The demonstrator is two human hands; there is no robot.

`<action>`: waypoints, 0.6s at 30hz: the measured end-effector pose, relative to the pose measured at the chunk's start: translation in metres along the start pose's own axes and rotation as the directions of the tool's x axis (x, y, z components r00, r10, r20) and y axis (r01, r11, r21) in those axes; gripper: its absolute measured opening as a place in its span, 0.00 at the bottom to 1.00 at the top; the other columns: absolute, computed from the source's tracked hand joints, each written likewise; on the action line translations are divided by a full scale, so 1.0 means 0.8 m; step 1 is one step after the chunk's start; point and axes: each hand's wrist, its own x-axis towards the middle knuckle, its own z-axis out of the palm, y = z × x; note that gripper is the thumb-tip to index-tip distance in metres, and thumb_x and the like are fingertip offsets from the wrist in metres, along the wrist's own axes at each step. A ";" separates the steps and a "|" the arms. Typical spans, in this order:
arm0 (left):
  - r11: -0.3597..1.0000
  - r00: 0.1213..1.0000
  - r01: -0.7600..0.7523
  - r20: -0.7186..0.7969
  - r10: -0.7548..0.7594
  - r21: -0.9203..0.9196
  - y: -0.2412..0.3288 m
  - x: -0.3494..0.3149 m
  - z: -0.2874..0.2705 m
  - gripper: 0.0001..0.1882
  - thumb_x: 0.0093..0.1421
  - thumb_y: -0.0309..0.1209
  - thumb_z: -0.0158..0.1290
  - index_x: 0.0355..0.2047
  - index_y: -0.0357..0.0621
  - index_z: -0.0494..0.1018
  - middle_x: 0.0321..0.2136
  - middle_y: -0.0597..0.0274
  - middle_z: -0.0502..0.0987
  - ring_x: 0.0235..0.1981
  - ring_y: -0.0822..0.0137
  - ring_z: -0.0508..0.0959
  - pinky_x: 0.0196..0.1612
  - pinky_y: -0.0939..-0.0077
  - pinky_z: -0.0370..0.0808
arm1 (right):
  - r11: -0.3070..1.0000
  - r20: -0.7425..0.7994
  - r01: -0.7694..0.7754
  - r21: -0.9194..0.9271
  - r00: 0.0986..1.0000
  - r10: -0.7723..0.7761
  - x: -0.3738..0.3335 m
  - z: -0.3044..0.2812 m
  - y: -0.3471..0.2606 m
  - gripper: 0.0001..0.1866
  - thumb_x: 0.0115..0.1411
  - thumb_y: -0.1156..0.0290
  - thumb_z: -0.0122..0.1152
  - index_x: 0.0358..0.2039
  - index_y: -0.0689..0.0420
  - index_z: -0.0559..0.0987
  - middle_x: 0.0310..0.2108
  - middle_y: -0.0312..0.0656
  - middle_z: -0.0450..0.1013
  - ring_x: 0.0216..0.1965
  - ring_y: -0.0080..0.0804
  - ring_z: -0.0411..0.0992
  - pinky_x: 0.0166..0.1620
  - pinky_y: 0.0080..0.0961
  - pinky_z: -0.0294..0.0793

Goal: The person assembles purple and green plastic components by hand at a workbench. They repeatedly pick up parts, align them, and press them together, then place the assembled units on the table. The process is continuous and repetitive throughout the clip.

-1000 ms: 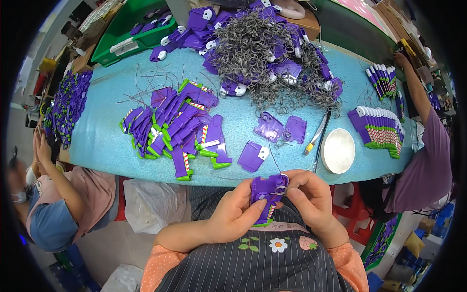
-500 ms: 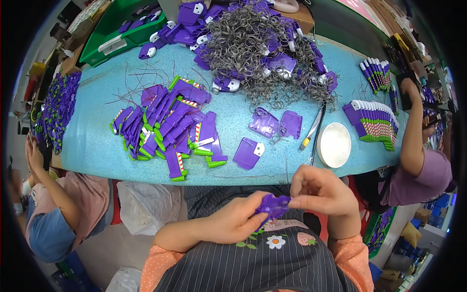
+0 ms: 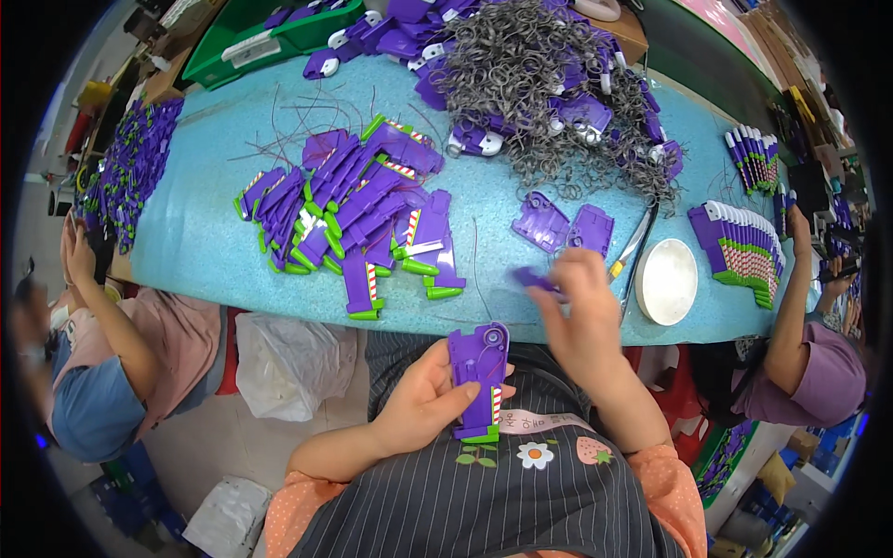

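Head view shows me the left hand (image 3: 420, 398) with its grip wrapped round the lower half of a purple casing (image 3: 479, 368), whose long axis points away from the body toward the table (image 3: 209, 209). From it, a blurred purple piece (image 3: 536, 281) lies forward and rightward, well apart, seemingly pinched between the nearer right hand's (image 3: 586, 312) thumb and fingers.

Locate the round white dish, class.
In the head view, the white dish sits right of centre, by the near edge of the table, between the yellow-ended tool and fanned purple pieces.
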 end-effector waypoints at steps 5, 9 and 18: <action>0.998 0.998 -0.052 0.030 0.051 0.028 -0.018 0.014 0.008 0.27 0.59 0.15 0.40 0.59 0.36 0.50 0.50 0.51 0.66 0.50 0.63 0.72 0.54 0.66 0.68 | 0.576 0.419 -0.510 0.639 0.859 0.295 -0.036 -0.057 -0.020 0.10 0.54 0.80 0.59 0.38 0.62 0.73 0.35 0.42 0.70 0.27 0.22 0.70 0.28 0.15 0.69; 0.998 0.997 0.011 0.074 -0.015 0.063 -0.016 0.022 0.017 0.27 0.58 0.14 0.40 0.58 0.36 0.50 0.49 0.53 0.67 0.50 0.66 0.71 0.53 0.70 0.69 | 0.614 0.533 -0.491 0.618 0.836 0.133 -0.032 -0.054 -0.015 0.14 0.55 0.79 0.58 0.44 0.62 0.75 0.43 0.43 0.67 0.25 0.17 0.69 0.27 0.12 0.68; 0.991 0.997 0.000 0.078 -0.011 0.137 -0.010 0.027 0.013 0.26 0.57 0.14 0.41 0.56 0.35 0.52 0.48 0.54 0.67 0.48 0.66 0.73 0.51 0.72 0.72 | 0.648 0.560 -0.504 0.571 0.816 0.142 -0.025 -0.032 -0.013 0.16 0.53 0.80 0.59 0.45 0.61 0.77 0.42 0.41 0.69 0.20 0.11 0.63 0.22 0.11 0.61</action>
